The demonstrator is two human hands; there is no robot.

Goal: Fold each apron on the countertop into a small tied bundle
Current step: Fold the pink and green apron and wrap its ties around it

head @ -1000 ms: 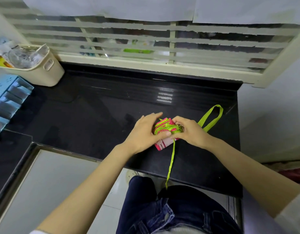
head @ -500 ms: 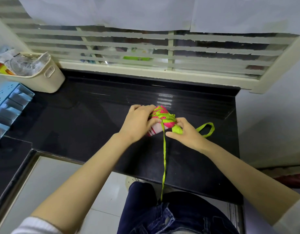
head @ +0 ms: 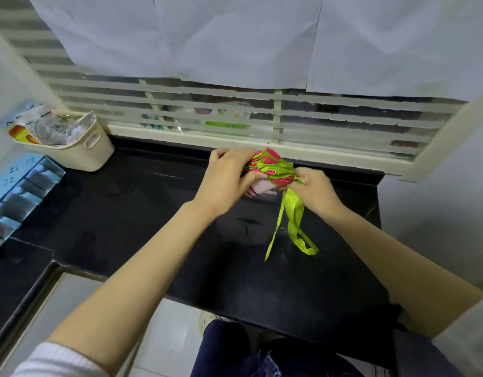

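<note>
A pink apron bundle (head: 270, 170), wound with lime green straps, is held above the black countertop (head: 142, 213) near the window sill. My left hand (head: 226, 178) grips the bundle's left side, fingers curled round it. My right hand (head: 314, 186) pinches the green strap at the bundle's lower right. The loose strap ends (head: 294, 227) hang down from there, a loop and a single tail reaching the countertop.
A cream basket (head: 85, 151) with plastic packets stands at the back left corner. Beside it on the left sits a blue rack (head: 14, 197). The window frame (head: 235, 142) runs along the back; a wall closes the right side. The counter's front edge is near my legs.
Both hands lifted the bundle up and toward the window. The long strap tail that hung over the counter's front edge now hangs in a short tail beside a loop under my right hand.
</note>
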